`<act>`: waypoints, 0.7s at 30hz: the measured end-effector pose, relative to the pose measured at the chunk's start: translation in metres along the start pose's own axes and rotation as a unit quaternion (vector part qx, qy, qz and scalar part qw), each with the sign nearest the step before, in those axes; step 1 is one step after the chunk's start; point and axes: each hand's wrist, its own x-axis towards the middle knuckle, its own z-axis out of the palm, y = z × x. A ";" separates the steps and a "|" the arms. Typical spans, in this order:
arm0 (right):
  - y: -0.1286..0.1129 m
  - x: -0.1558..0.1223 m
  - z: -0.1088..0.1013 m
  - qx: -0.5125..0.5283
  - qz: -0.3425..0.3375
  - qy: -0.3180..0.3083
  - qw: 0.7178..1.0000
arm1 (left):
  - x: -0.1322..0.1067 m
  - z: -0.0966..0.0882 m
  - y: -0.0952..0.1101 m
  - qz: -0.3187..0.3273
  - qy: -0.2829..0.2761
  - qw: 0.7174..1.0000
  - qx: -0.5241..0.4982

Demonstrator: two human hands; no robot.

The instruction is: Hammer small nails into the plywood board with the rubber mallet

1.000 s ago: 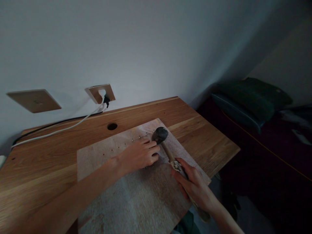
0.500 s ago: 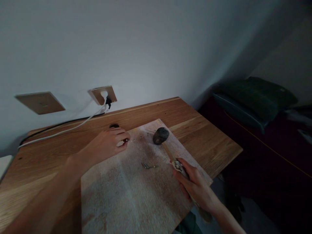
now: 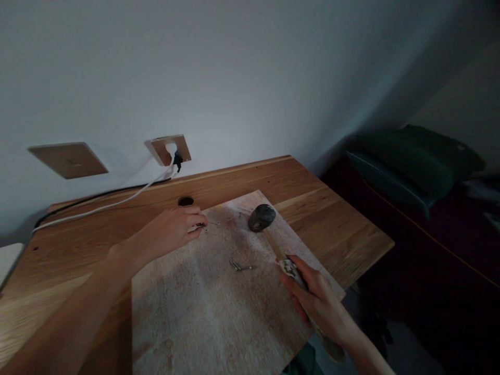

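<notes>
My right hand (image 3: pixel 312 294) is wrapped around the wooden handle of a mallet (image 3: pixel 261 217) with a dark, rounded head. The head is over the far part of a worn, pale-stained board (image 3: pixel 183 307). At the board's far left edge, my left hand (image 3: pixel 182 226) has its thumb and fingers pinched together. A thin, shiny nail (image 3: pixel 214 223) sticks out from the fingertips, pointing right and lying close to the board. Several loose nails (image 3: pixel 239 266) rest in a small group on the board between my hands.
The board lies on a wooden table (image 3: pixel 336 219) with a round dark hole (image 3: pixel 185 201) behind my left hand. White and black cables (image 3: pixel 101 208) run along the wall from a socket (image 3: pixel 170 149). At the right, cushions (image 3: pixel 417 161) lie on a dark red surface.
The view has shifted slightly, moving everything a little to the right. Slightly more of the nail shows at my left fingertips. The mallet stays in my right hand.
</notes>
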 end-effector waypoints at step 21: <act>0.002 0.000 0.000 -0.006 0.006 0.003 1.000 | 0.000 0.020 -0.006 0.024 0.036 0.997 -0.061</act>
